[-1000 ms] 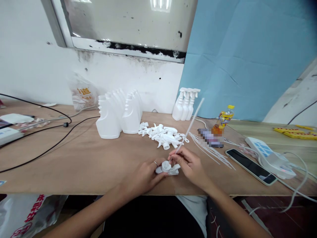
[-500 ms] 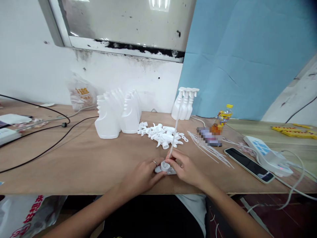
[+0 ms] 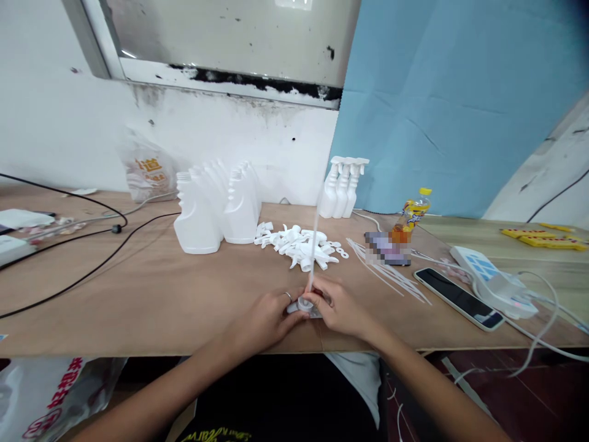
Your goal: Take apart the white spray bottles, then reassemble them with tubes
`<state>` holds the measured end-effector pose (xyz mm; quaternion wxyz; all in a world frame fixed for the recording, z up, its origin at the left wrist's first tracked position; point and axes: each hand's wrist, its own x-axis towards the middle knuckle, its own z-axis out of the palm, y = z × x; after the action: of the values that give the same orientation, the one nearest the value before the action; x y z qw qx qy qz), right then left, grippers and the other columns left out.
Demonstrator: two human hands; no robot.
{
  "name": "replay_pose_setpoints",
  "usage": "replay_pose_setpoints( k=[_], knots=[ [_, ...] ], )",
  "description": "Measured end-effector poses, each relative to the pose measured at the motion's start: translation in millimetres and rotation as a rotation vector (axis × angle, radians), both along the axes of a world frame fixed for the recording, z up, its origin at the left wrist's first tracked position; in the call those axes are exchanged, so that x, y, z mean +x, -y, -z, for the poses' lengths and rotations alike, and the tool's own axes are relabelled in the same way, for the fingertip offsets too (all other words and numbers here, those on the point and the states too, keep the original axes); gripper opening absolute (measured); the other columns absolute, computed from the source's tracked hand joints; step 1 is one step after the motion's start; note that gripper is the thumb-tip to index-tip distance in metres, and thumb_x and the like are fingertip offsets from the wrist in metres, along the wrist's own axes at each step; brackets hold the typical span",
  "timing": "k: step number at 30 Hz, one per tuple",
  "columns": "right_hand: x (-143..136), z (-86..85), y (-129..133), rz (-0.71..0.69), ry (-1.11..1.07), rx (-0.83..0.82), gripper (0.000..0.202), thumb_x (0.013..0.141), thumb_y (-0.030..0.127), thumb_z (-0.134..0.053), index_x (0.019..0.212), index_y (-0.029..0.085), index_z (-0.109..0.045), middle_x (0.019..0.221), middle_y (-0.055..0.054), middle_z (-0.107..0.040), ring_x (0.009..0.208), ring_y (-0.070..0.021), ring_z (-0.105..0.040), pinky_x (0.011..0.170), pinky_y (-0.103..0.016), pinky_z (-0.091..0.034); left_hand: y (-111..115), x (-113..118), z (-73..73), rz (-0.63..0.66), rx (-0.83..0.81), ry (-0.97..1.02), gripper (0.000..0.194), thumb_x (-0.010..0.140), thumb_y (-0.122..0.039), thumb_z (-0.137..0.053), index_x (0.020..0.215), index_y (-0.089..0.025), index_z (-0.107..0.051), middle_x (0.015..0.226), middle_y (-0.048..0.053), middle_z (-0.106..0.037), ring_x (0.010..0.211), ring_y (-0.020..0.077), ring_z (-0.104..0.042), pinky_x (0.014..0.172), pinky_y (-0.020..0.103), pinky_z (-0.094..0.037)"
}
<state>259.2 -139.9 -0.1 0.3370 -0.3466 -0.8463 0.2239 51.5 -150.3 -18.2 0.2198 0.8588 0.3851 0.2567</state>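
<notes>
Clock on the spray head, 12 = away from wearer. Right hand (image 3: 339, 308) at 3, thumb and forefinger pinched together on a thin white tube (image 3: 313, 245); left hand (image 3: 271, 316) at 9, fingers curled tight around the spray head (image 3: 305, 304). Head sits between the hands, collar up, long axis roughly 9-to-3. Tube stands near-upright over the collar, top leaning slightly toward 1; right hand is nearer it. Fingertips hide its lower end, can't tell how deep it sits. Containers: uncapped white bottles (image 3: 200, 218) at 10–11, contents not visible; three bottles with sprayers fitted (image 3: 343, 193) at 1, contents also unclear; drink bottle (image 3: 411, 215) at 2, yellow cap on, amber liquid low inside.
</notes>
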Motion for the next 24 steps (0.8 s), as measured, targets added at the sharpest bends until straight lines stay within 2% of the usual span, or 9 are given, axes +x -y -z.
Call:
replay_pose_setpoints(
  k=[4,7,8,10,13,16,19,21,24],
  knots=[
    [1,0.2,-2,-0.017,-0.005,-0.047,0.024,0.101,0.026,-0.051,0.078,0.021,-0.053,0.072,0.002,-0.055,0.068,-0.0137,-0.05,0.067,-0.026,-0.039,0,-1,-0.6,-0.004,0.01,-0.001,0.024,0.1,-0.04,-0.056,0.11,-0.022,-0.067,0.086,0.002,-0.071,0.072,0.0178,-0.064,0.074,0.029,-0.048],
    [4,2.7,1,-0.027,-0.09,-0.046,0.013,0.098,0.033,-0.059,0.091,0.021,-0.061,0.091,-0.002,-0.062,0.085,-0.0162,-0.059,0.081,-0.028,-0.045,1,-2,1.2,-0.042,0.009,0.014,0.027,0.1,-0.042,-0.054,0.109,-0.02,-0.067,0.083,0.003,-0.07,0.069,0.0179,-0.062,0.071,0.029,-0.048],
    [5,4.3,3,-0.013,-0.118,-0.053,0.016,0.093,0.034,-0.068,0.102,0.023,-0.063,0.1,-0.003,-0.064,0.093,-0.0178,-0.06,0.086,-0.03,-0.046,2,-2,1.6,-0.065,-0.005,0.027,0.029,0.101,-0.043,-0.052,0.106,-0.019,-0.067,0.081,0.003,-0.069,0.068,0.0181,-0.062,0.069,0.029,-0.047],
    [7,7.8,5,0.055,-0.163,-0.126,0.042,0.081,0.035,-0.08,0.117,0.024,-0.061,0.109,-0.004,-0.065,0.099,-0.0202,-0.061,0.088,-0.031,-0.048,4,-1,1.4,-0.116,-0.041,0.08,0.033,0.101,-0.046,-0.05,0.103,-0.018,-0.066,0.08,0.004,-0.07,0.069,0.0187,-0.063,0.067,0.029,-0.048],
    [11,8.0,8,0.144,-0.239,-0.311,0.033,0.078,0.038,-0.08,0.101,0.02,-0.065,0.094,-0.001,-0.069,0.088,-0.0202,-0.064,0.08,-0.031,-0.05,5,-1,-3.4,-0.14,-0.059,0.133,0.038,0.098,-0.051,-0.052,0.112,-0.018,-0.064,0.086,0.005,-0.072,0.076,0.0207,-0.067,0.072,0.031,-0.052],
    [19,-1.7,10,0.143,-0.365,-0.387,0.032,0.074,0.042,-0.082,0.087,0.02,-0.063,0.099,-0.004,-0.074,0.091,-0.0228,-0.068,0.08,-0.032,-0.053,-8,-16,-19.2,-0.152,0.106,0.073,0.042,0.094,-0.053,-0.06,0.124,-0.022,-0.059,0.11,0.009,-0.072,0.097,0.0253,-0.068,0.087,0.038,-0.054],
    [38,-13.1,10,0.221,-0.479,-0.326,0.036,0.072,0.043,-0.084,0.081,0.021,-0.057,0.114,-0.008,-0.074,0.1,-0.0256,-0.07,0.085,-0.033,-0.054,-38,-56,-47.4,-0.373,0.519,0.087,0.051,0.096,-0.049,-0.06,0.134,-0.019,-0.048,0.137,0.014,-0.058,0.128,0.0298,-0.054,0.107,0.046,-0.045],
    [54,-17.0,8,0.316,-0.564,-0.236,0.041,0.071,0.044,-0.085,0.077,0.022,-0.052,0.117,-0.009,-0.073,0.104,-0.0264,-0.07,0.085,-0.032,-0.054,-64,-92,-65.9,-0.641,0.708,0.083,0.06,0.095,-0.05,-0.063,0.136,-0.011,-0.044,0.14,0.018,-0.05,0.134,0.0312,-0.046,0.114,0.047,-0.038],
    [73,-17.9,2,0.419,-0.698,-0.121,0.042,0.071,0.044,-0.086,0.081,0.023,-0.05,0.109,-0.008,-0.074,0.101,-0.0268,-0.071,0.084,-0.033,-0.055,-99,-140,-78.3,-0.947,0.717,0.079,0.086,0.087,-0.058,-0.071,0.141,-0.001,-0.033,0.145,0.024,-0.038,0.135,0.0344,-0.041,0.115,0.049,-0.035]
  ],
)
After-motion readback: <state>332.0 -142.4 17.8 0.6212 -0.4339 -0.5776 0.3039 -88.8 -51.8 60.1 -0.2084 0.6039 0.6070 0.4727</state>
